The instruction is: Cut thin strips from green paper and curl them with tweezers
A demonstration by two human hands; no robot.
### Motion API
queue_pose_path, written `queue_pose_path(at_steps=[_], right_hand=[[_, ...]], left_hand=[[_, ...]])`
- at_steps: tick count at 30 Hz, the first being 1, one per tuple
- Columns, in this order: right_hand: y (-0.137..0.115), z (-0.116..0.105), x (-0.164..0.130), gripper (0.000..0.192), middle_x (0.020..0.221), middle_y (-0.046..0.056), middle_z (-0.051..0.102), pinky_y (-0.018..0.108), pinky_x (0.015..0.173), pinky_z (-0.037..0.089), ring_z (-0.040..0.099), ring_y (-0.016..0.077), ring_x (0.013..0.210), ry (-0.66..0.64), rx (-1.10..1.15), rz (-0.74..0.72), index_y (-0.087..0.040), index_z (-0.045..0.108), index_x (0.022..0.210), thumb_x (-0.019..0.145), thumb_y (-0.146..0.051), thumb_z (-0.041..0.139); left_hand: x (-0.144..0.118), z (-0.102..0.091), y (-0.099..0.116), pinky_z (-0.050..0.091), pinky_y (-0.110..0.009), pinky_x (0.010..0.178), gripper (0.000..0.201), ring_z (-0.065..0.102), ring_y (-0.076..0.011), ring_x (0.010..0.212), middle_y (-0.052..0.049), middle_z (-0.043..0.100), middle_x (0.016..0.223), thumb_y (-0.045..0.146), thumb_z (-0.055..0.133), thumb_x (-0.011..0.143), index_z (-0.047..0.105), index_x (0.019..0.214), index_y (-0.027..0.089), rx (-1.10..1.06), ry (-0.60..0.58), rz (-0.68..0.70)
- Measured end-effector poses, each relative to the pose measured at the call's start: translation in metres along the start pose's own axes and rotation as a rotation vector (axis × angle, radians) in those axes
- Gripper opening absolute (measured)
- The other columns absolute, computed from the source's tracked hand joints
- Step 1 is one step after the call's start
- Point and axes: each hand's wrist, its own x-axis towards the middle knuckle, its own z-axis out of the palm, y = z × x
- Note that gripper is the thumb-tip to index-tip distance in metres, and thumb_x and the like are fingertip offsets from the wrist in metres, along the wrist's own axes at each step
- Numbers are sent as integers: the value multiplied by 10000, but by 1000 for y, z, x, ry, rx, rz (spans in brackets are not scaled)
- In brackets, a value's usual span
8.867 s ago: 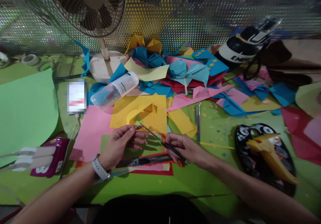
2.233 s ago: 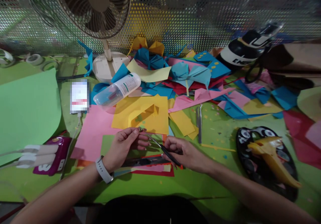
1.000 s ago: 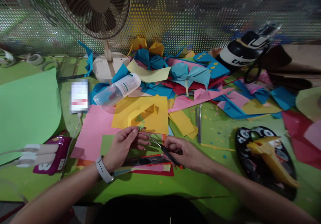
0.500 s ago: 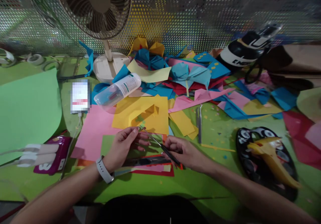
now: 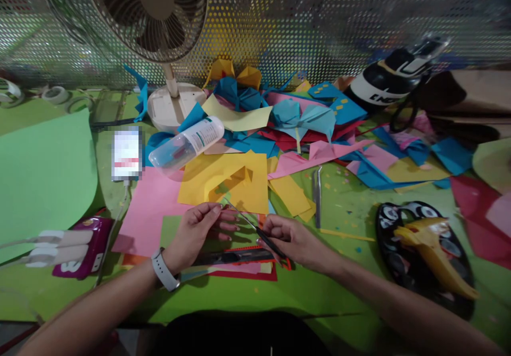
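Left hand [image 5: 191,233] pinched a tiny pale-green scrap [image 5: 221,203], probably paper; right hand [image 5: 293,237] gripped slim black-handled tweezers [image 5: 255,228], tips on it.

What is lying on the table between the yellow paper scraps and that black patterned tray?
In the head view, metal tweezers lie between the yellow scraps and the black tray, on green table.

Matt coloured paper sheets [image 5: 223,178], thin metal tweezers [image 5: 255,228], a glossy plastic bottle [image 5: 186,144], perforated metal screen [image 5: 319,21].
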Motion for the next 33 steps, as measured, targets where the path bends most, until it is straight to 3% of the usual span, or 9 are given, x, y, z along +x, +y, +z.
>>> queue_pose_path(at_steps=[16, 33], right_hand=[[10, -4, 2, 457, 536, -71, 520, 161, 373, 298, 455, 50, 421, -24, 57, -37, -197, 433, 719, 704, -589, 666], [5, -3, -2, 447, 529, -86, 460, 177, 390, 295, 401, 52, 431, -66, -38, -41, -207, 431, 722, 684, -565, 695]], left_hand=[[-1, -1, 1, 552, -258, 663, 257, 695, -191, 858, -113, 716, 1021, 385, 606, 849, 623, 927, 141, -32, -34, 42], [-2, 3, 0, 516, -216, 569, 244, 669, -133, 649, -68, 714, 801, 363, 608, 848, 655, 824, 125, 1, -22, 115]])
